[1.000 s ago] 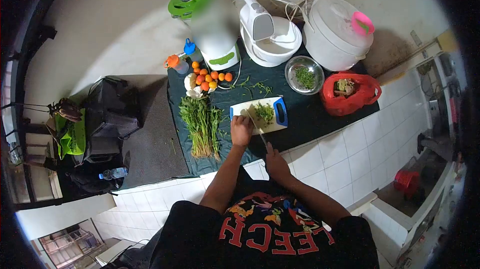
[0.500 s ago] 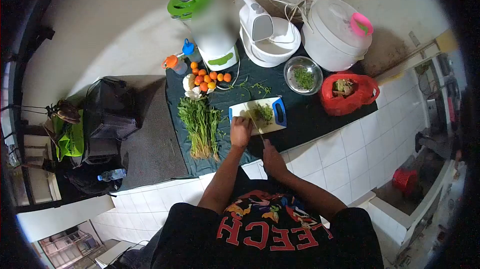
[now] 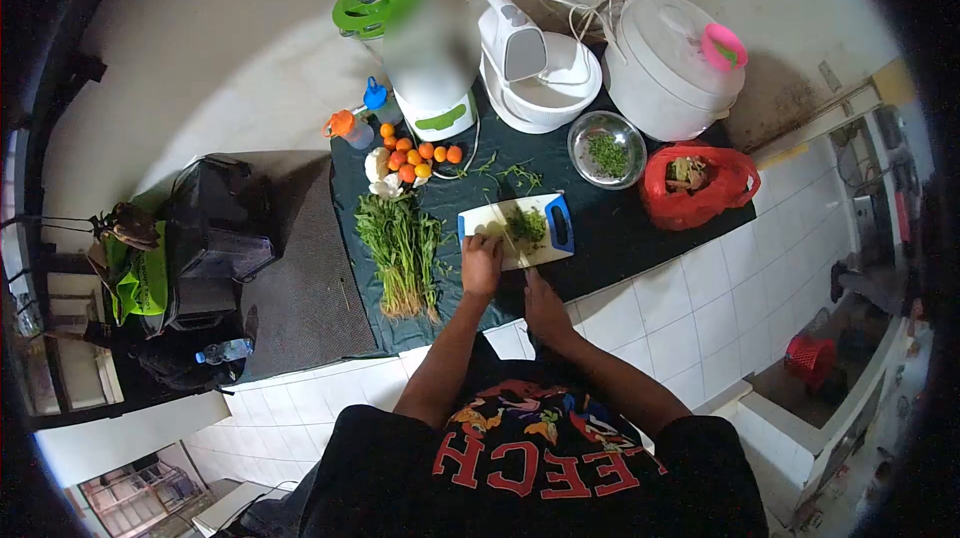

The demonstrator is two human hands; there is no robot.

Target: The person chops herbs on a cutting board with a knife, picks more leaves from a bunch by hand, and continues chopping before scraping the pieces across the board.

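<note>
A white cutting board with blue ends (image 3: 542,254) lies near the table's front edge. Chopped green herbs (image 3: 528,227) are heaped on its right half. My left hand (image 3: 482,263) is at the board's left part, fingers curled down over green stalks, mostly hidden beneath them. In my right hand (image 3: 545,303), at the board's front edge, is the handle of a knife (image 3: 514,242); its blade crosses the board just right of my left fingers. Left of the board lies a bunch of leafy greens with roots (image 3: 400,258).
Behind are orange and red tomatoes (image 3: 407,157), white bulbs (image 3: 377,165), a blender (image 3: 432,88), a stand mixer (image 3: 540,78) and a large white cooker (image 3: 665,58). To the right are a metal bowl of chopped greens (image 3: 606,150) and a red plastic bag (image 3: 700,193).
My right hand and the knife handle have moved slightly up towards the board. My left hand stays in almost the same place on the board.
</note>
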